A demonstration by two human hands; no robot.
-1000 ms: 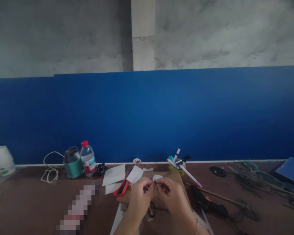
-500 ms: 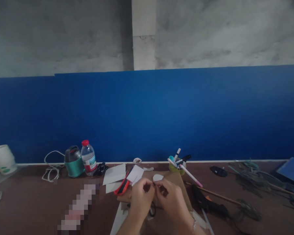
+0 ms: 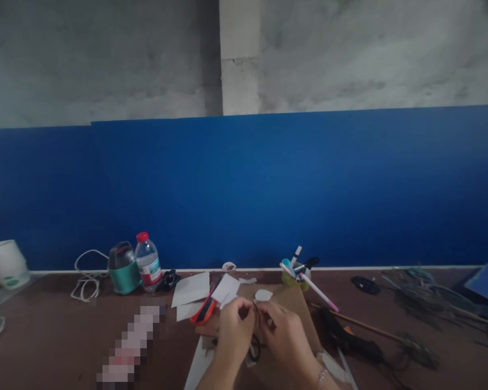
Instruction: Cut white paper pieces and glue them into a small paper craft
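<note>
My left hand (image 3: pixel 236 324) is closed in a pinch, its thumb and index fingertips meeting those of the other hand. My right hand (image 3: pixel 282 325) pinches at the same spot, and whatever lies between the fingertips is too small to make out. Both hands are above a brown cardboard sheet (image 3: pixel 295 303). Just beyond the fingertips lies a small white cut-out (image 3: pixel 263 295). Partly hidden between the wrists is a black loop (image 3: pixel 255 349), perhaps a scissor handle. White paper pieces (image 3: pixel 191 288) and a red-and-black utility knife (image 3: pixel 205 310) lie left of my hands.
Behind the cardboard stands a cup of pens (image 3: pixel 295 279), a pink-and-white marker (image 3: pixel 321 292) leaning from it. To the right lie a black glue gun (image 3: pixel 353 341) and tangled wires (image 3: pixel 427 303). A red-capped bottle (image 3: pixel 148 265), a teal container (image 3: pixel 124 276) and a white cup (image 3: pixel 6 264) stand left.
Both hands stay pinched together at nearly the same place. My right fingers have shifted slightly, and the white cut-out beyond them shows a little more. The view has moved very slightly.
</note>
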